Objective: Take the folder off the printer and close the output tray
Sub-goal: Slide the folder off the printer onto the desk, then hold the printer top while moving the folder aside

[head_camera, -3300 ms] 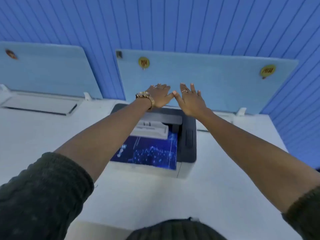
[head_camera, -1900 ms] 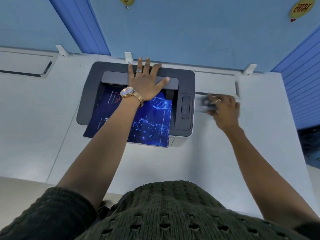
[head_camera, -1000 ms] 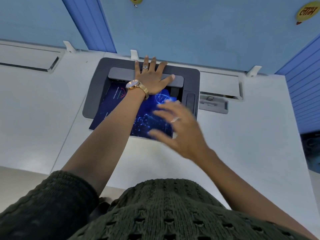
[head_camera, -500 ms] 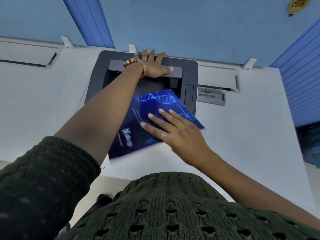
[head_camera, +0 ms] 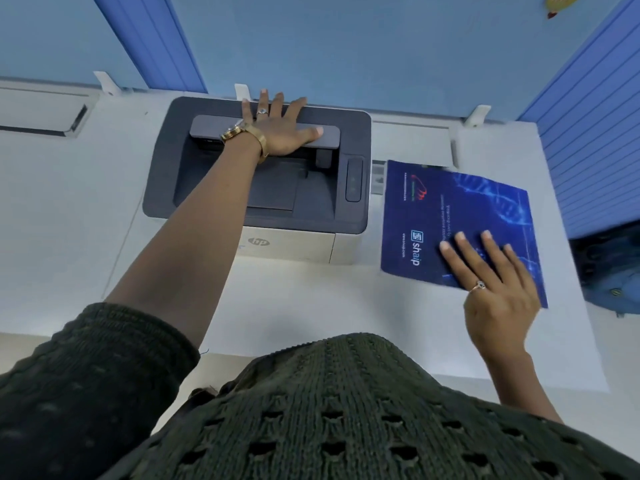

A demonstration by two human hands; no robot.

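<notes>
The folder [head_camera: 460,220] lies near the desk's [head_camera: 294,306] right edge under the flat, spread right hand [head_camera: 491,289]; the left hand [head_camera: 280,129] rests open-palmed on the printer's [head_camera: 173,168] tray flap [head_camera: 207,129].

White desk [head_camera: 294,306], blue partition [head_camera: 346,46] (perhaps felt)

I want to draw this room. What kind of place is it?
Probably an office: a printer on a white desk, blue divider panels behind it, and a printed folder beside it.

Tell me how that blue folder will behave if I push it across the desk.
The folder looks thin and flat, so probably light and somewhat floppy. Its glossy cover on the smooth desk should slide easily. The right hand, flat on it, suggests pressing will steer it.
</notes>
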